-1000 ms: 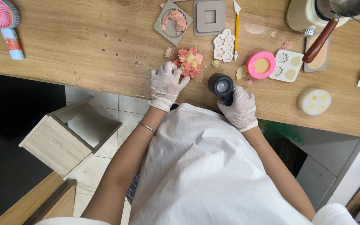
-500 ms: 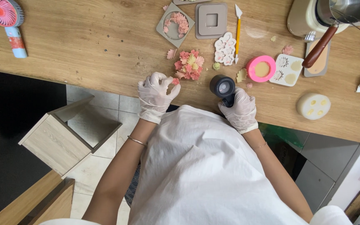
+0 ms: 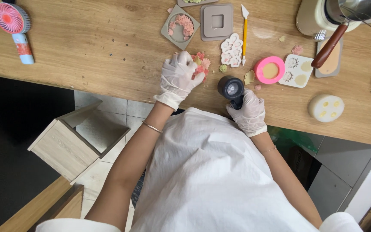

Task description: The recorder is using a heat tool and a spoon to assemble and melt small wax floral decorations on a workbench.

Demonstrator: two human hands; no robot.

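From the head view, looking straight down, the pink flower (image 3: 200,64) lies on the wooden worktop (image 3: 86,47). It looks soft and is made of pink and pale petals. The left hand (image 3: 177,77), in a thin white glove, lies on the flower's near left side with its fingers curled over the petals, touching them. The right hand (image 3: 249,111), gloved too, is just to the right of the flower, closed around the handle of a small black round tool (image 3: 231,88). The tool's round head stands close beside the flower, and the two do not touch.

Past the flower, farther from the person, sit a grey square mould with pink bits (image 3: 180,26) and a grey square frame (image 3: 217,21). A white flower-shaped mould (image 3: 231,50) and a yellow stick tool (image 3: 244,30) lie to the flower's right. Farther right are a pink ring (image 3: 269,69), a white tray with little shapes (image 3: 297,71) and a round white block (image 3: 326,108). Far to the flower's left is a small pink fan (image 3: 11,25). Nothing stands between the hands and the flower.

The left hand hides part of the flower. A pot with a brown handle (image 3: 329,45) is cut off at the top edge. I cannot tell what the small crumbs near the flower are.
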